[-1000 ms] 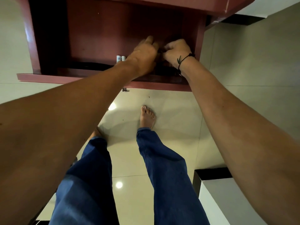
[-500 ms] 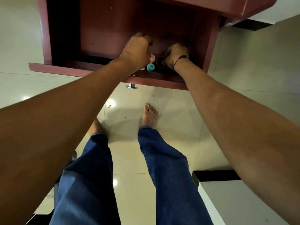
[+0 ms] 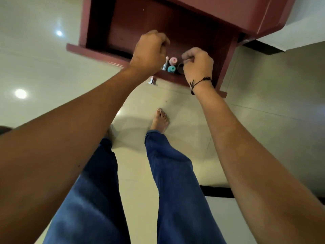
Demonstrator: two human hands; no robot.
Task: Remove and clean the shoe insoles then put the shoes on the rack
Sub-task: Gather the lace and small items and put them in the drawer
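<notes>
While I look down through the head camera, both arms reach forward into a red-brown cabinet (image 3: 133, 23) whose open front faces me. Its lower front edge (image 3: 98, 54) runs across under the wrists, and a side wall (image 3: 226, 55) stands just right of my right hand (image 3: 198, 65). Pale floor tiles (image 3: 263, 76) spread wide on both sides and below, around blue trouser legs (image 3: 177, 173) and 1 bare foot (image 3: 161, 119).

Inside the cabinet, between the hands, stand small containers: a pink-topped one (image 3: 173, 60), a teal-topped one (image 3: 171, 69), a silvery one (image 3: 164, 66) and a dark round one (image 3: 180, 67).

My left hand (image 3: 149, 50) has its grip curled tight; I cannot tell whether it holds anything. My right hand is curled too, knuckles toward me, with a black cord bracelet (image 3: 199, 82) on the wrist; its contents are hidden. No shoes or insoles show. The deep left of the cabinet is dark.
</notes>
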